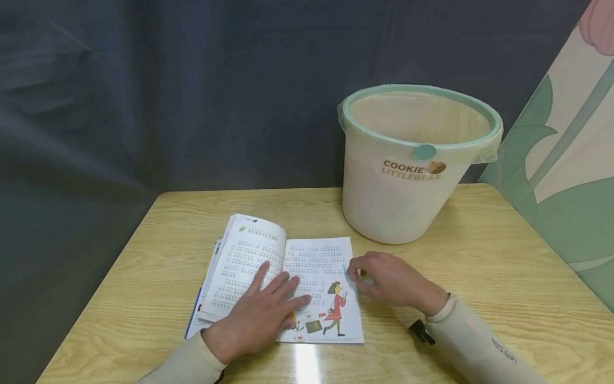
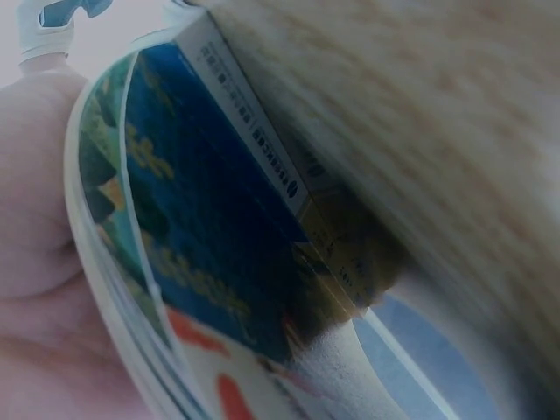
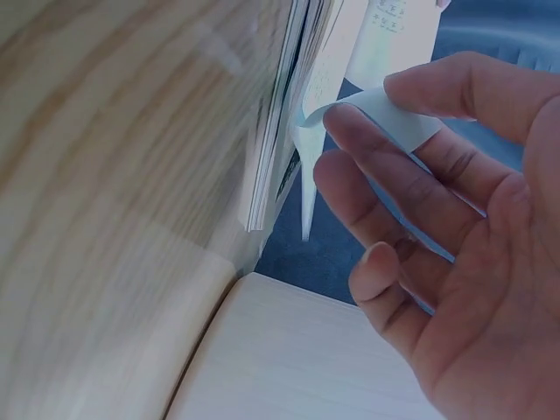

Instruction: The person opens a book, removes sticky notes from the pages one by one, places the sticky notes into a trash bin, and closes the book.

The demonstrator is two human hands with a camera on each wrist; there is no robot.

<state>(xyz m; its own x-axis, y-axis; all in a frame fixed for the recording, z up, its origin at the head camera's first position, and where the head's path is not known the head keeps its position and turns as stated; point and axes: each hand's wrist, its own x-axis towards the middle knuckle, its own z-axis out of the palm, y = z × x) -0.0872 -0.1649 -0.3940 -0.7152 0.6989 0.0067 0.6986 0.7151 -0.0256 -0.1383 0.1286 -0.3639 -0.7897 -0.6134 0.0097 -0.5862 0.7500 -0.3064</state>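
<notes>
An open book (image 1: 316,256) with printed text and a drawing of a walking figure lies on the wooden table. Across its inner fold my left hand (image 1: 261,314) rests with fingers spread, pressing on the pages. From below, the left wrist view shows the book's dark blue cover (image 2: 210,192) and bent page stack beside the palm. My right hand (image 1: 393,280) is at the right page's outer edge. Between its thumb and fingers it pinches a light blue sticky note (image 3: 389,112), which curls away from the page; part of the note is hidden by the fingertips.
A white wastebasket (image 1: 384,208) with a green rim and a thin liner stands behind the book at the right. Dark cloth (image 1: 240,106) hangs behind the table (image 1: 144,256), and a wall with painted plants (image 1: 566,160) is on the right.
</notes>
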